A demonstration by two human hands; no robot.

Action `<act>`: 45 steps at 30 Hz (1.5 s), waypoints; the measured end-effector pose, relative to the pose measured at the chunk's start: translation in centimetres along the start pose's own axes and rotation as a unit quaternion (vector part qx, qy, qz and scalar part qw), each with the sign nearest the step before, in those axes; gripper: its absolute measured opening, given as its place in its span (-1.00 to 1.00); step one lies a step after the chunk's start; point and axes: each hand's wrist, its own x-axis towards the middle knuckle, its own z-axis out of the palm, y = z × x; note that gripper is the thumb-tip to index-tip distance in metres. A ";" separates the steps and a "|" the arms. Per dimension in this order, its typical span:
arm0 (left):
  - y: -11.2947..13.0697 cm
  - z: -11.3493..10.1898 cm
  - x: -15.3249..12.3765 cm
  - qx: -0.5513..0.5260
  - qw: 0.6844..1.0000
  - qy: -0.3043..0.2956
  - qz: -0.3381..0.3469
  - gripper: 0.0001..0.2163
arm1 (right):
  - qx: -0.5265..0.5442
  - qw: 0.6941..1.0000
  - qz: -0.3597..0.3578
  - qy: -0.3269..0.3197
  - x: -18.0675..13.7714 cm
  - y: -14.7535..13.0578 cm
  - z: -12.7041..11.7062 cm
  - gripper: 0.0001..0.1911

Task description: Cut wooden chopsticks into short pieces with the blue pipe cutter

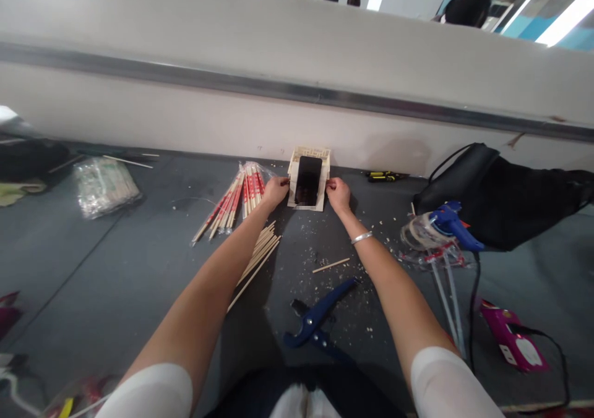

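A black smartphone (309, 180) leans upright on a pale wooden stand (294, 198) with a lattice-patterned back, close to the wall. My left hand (275, 191) pinches the stand's left edge, fingers closed. At the opposite edge, my right hand (338, 194) grips the stand in the same way. Wrapped chopsticks with red print (234, 201) lie just left of my left hand. Below them, loose wooden sticks (260, 251) are partly hidden by my left forearm.
Blue pipe cutters (320, 313) and a single stick (331, 265) lie in front among wood chips. To the right are yellow-black pliers (384, 175), a blue glue gun (455, 223), a black bag (492, 195) and a magenta power strip (513, 337). A plastic-wrapped stick bundle (106, 186) sits left.
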 end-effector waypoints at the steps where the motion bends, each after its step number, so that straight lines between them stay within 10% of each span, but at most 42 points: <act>1: 0.0 0.0 0.0 0.000 1.000 0.000 0.002 -0.64 | -0.002 1.000 -0.001 0.000 -0.1 0.0 0.0 -0.75; 19: -0.3 -0.3 0.3 -0.030 1.000 0.001 0.003 -0.74 | 0.014 1.000 0.000 -0.007 -0.5 -0.3 -0.2 -0.78; 27: 1.0 -2.2 -0.2 -0.015 0.996 0.082 0.039 -0.75 | 0.037 0.998 0.037 0.030 -2.3 -0.4 -5.8 -0.84; 36: 8.1 0.6 -14.1 0.152 0.913 0.073 0.371 -0.73 | 0.055 0.997 0.006 0.051 -12.3 -2.6 -14.6 -0.88; 45: 7.5 3.6 -24.5 0.142 0.906 -0.052 0.396 -0.71 | 0.202 0.978 0.002 -0.057 -24.9 -4.4 -14.7 -0.87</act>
